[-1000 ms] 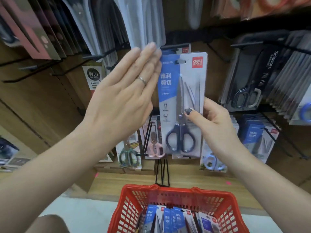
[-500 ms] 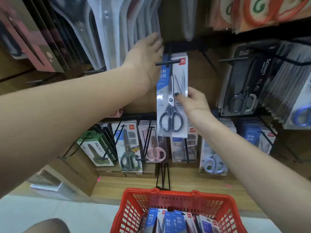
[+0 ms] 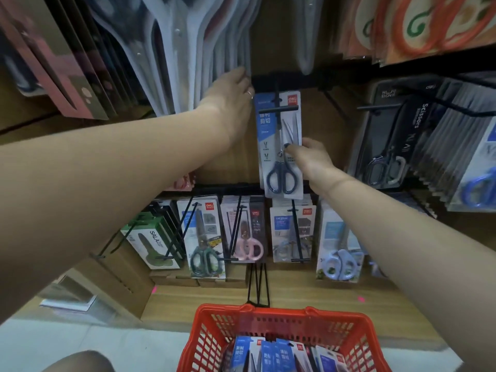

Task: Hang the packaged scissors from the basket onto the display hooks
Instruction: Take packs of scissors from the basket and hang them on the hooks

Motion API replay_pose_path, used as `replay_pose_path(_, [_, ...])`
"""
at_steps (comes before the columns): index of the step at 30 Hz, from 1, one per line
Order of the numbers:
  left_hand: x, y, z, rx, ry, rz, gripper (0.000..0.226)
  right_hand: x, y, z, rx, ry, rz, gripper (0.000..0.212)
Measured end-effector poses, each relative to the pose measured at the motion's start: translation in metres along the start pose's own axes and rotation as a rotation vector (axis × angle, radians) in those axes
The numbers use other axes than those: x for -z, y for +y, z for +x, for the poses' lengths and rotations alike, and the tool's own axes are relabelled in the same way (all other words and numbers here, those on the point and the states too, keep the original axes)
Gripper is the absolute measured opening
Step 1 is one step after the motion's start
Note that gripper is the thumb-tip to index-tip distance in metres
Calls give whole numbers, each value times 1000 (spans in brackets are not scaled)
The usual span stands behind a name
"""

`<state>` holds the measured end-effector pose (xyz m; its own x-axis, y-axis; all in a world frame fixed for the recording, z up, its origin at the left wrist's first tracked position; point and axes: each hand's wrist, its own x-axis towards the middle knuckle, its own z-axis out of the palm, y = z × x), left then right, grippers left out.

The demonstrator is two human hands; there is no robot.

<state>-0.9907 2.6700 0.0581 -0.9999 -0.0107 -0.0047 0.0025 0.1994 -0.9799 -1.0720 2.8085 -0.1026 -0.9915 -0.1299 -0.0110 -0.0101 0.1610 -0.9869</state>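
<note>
Wood-grain back panel [image 3: 171, 146] and a wooden shelf [image 3: 308, 299] at the bottom, pale floor [image 3: 120, 347] below; shop display wall with black wire hooks. Red plastic lattice basket [image 3: 357, 342] sits low centre, with more blue-and-white scissor packs [image 3: 271, 354] standing upright inside it. Both bare arms reach up and forward. Left hand [image 3: 230, 100] is at the black rail [image 3: 284, 76], back of the hand to the camera, a ring on one finger; its fingers are hidden behind the hand and the grey hanging packs [image 3: 198, 44], so cannot tell if they grip anything. Right hand [image 3: 308, 157] pinches the right edge of the packaged scissors [image 3: 279, 143] at mid-height, thumb with dark nail on the front, other fingers curled behind the card. That pack is upright, flat glossy blister card, blue stripe with white text on the left, red logo at top right, dark-handled scissors with steel blades; its top hole is on the display hook [image 3: 284, 107], whose black crossbar end shows in front of the card. Lower row: green box [image 3: 150, 240], teal-handled, pink-handled [image 3: 247, 248] and light-blue-handled [image 3: 339, 264] scissors on hooks. Right side: dark scissors packs [image 3: 386, 140] stacked on long hooks.
</note>
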Motion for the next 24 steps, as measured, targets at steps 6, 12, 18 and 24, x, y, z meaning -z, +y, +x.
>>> replay_pose_path(6, [-5, 25, -8, 27, 128, -103, 70, 1, -1, -1, -68, 75, -233, 54])
replay_pose_path(12, [-2, 43, -20, -3, 149, -83, 70, 9, 2, -26, 12, 123, -448, 49])
replay_pose_path(18, [-2, 101, -64, -126, 204, -206, 67, 22, 29, -102, 339, 235, -381, 20])
replay_pose_path(24, [-13, 192, -144, -327, 556, -538, 50, 27, 110, -191, 343, 271, -172, 22])
